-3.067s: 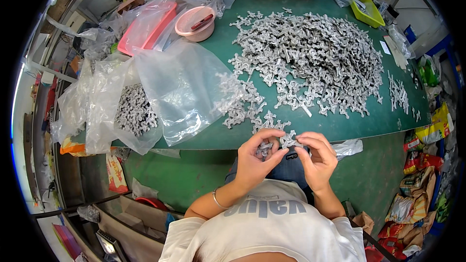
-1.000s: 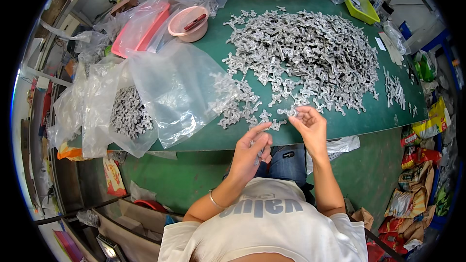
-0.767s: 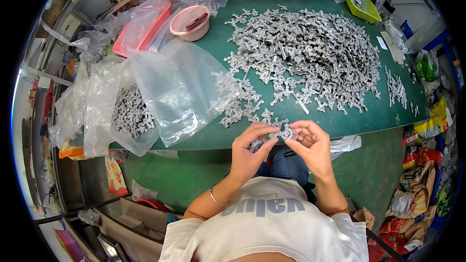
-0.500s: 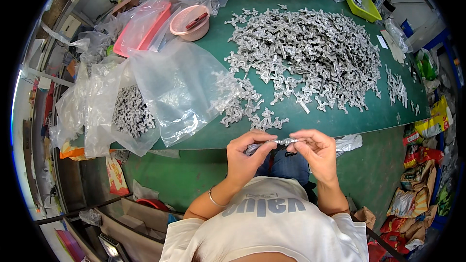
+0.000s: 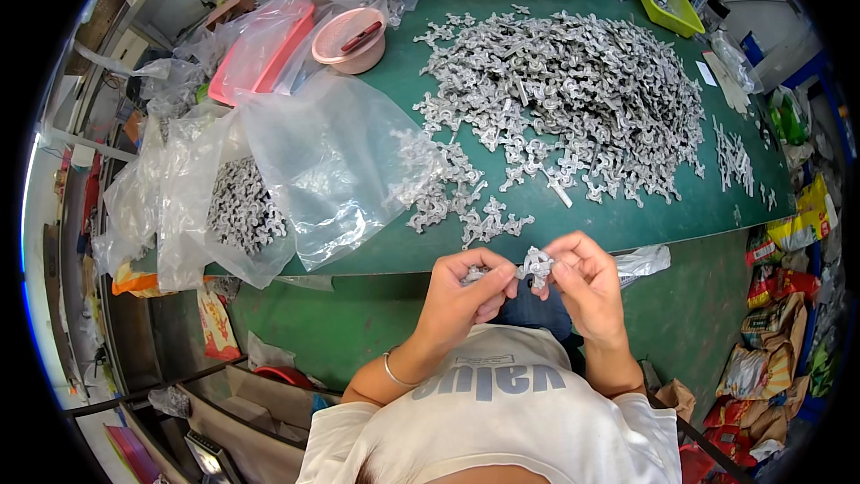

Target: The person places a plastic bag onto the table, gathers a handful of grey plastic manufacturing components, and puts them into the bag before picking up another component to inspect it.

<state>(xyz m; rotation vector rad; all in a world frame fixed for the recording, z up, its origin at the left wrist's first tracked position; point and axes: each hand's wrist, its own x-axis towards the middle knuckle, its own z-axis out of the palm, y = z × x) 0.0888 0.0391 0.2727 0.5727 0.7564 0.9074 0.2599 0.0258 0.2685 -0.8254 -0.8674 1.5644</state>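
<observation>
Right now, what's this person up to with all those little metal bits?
A person sits at the near edge of a green table and holds a small grey metal part between both hands, the left hand and the right hand, just below the table's edge. A big pile of similar metal parts is spread on the table ahead. To the left lie clear plastic bags, some with parts inside, beside a pink bowl.

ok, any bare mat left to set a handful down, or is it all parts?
Bare green mat runs along the near edge, between the pile of grey metal parts and the table lip, in front of the right hand. Another patch lies between the pink bowl and the pile. The left side is crowded with clear plastic bags; the centre is covered in parts.
</observation>
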